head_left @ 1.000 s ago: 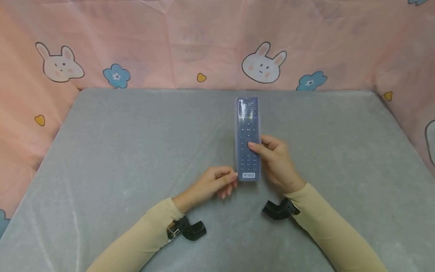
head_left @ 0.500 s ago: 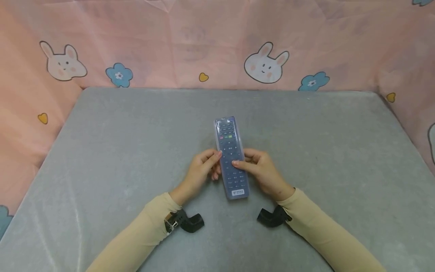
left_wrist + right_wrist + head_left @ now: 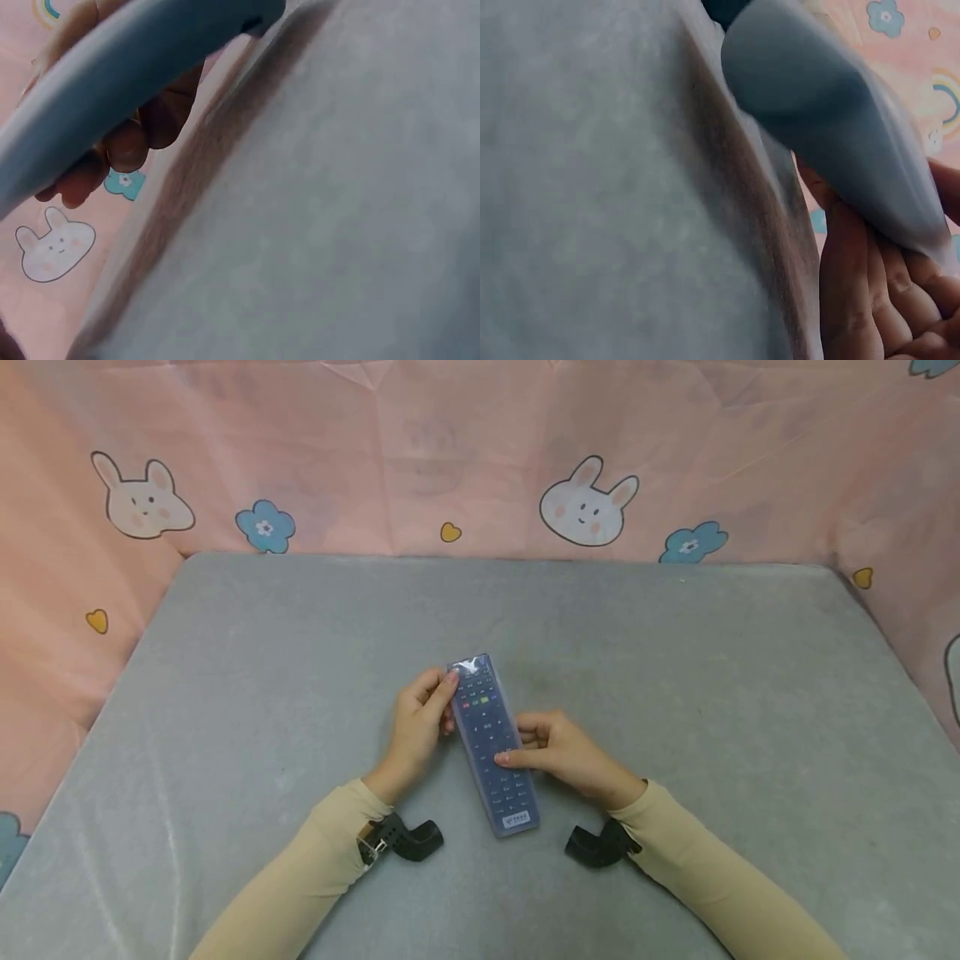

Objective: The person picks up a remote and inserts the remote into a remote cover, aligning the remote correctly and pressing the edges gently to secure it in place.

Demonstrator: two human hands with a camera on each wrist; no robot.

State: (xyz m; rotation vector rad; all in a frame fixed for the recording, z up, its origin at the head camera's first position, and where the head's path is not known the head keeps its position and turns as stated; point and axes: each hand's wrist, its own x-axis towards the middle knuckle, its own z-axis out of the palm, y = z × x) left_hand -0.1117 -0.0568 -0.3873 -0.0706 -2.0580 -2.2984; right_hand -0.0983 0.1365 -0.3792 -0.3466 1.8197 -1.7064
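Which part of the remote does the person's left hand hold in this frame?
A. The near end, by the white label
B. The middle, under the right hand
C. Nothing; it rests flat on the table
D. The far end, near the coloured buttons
D: the left hand pinches the remote at its far end, while the right hand grips the middle.
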